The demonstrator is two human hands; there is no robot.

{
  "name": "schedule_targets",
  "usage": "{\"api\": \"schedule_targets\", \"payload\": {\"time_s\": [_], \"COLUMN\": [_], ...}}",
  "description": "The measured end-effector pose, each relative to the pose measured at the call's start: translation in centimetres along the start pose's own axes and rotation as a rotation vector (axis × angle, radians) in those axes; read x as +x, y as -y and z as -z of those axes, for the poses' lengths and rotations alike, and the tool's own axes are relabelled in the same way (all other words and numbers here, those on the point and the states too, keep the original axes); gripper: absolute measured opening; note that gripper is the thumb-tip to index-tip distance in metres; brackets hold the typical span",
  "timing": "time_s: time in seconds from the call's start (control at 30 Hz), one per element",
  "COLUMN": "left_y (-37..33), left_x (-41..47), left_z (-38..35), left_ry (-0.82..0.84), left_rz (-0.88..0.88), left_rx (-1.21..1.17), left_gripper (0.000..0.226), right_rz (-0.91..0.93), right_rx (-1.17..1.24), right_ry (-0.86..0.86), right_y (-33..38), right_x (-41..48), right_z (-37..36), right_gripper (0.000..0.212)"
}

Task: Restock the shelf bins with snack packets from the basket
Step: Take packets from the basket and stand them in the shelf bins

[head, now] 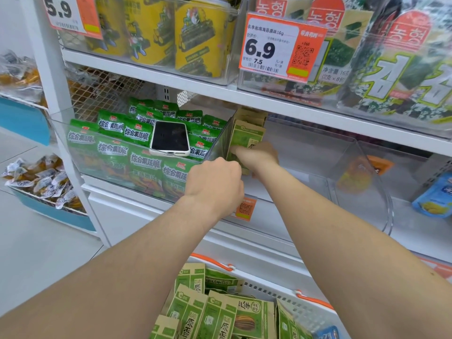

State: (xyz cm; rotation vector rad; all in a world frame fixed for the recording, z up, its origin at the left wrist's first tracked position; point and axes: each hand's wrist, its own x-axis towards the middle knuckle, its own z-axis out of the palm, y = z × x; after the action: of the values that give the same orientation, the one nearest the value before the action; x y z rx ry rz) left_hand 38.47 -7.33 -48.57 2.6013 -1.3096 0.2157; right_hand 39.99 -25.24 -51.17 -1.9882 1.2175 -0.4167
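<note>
Tan-and-green snack packets (247, 135) stand upright at the left end of a clear shelf bin (354, 167) in the middle shelf. My right hand (256, 155) reaches into that bin and holds the front packet. My left hand (215, 184) grips the bin's front edge near its left wall, fingers curled over the rim. Below, a white basket (305, 307) with orange handles holds several more of the same tan-and-green packets (220, 311).
The bin to the left holds several green packets (137, 155) with a white phone (170, 138) lying on top. Yellow cans (200, 37) and seaweed packs (396, 62) fill the shelf above. A blue packet (435, 196) sits at far right. Loose wrapped snacks (41, 179) lie at left.
</note>
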Motion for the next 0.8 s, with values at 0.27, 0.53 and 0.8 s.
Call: {"api": "schedule_targets", "payload": {"time_s": [0.27, 0.53, 0.8], "left_y": [0.0, -0.3, -0.4], "left_x": [-0.1, -0.4, -3.4], "left_z": [0.1, 0.9, 3.3], "left_ry": [-0.002, -0.071, 0.104], "left_rz": [-0.009, -0.018, 0.116], "left_rx": [-0.003, -0.112, -0.186], "left_gripper": [0.013, 0.012, 0.035], "right_rz": [0.004, 0.052, 0.993], "right_rx": [0.043, -0.196, -0.503], "right_ry": [-0.037, 0.035, -0.355], "right_y": [0.0, -0.1, -4.8], "right_x": [-0.6, -4.1, -14.8], "right_z": [1.3, 3.7, 8.1], "right_gripper": [0.051, 0.038, 0.022]}}
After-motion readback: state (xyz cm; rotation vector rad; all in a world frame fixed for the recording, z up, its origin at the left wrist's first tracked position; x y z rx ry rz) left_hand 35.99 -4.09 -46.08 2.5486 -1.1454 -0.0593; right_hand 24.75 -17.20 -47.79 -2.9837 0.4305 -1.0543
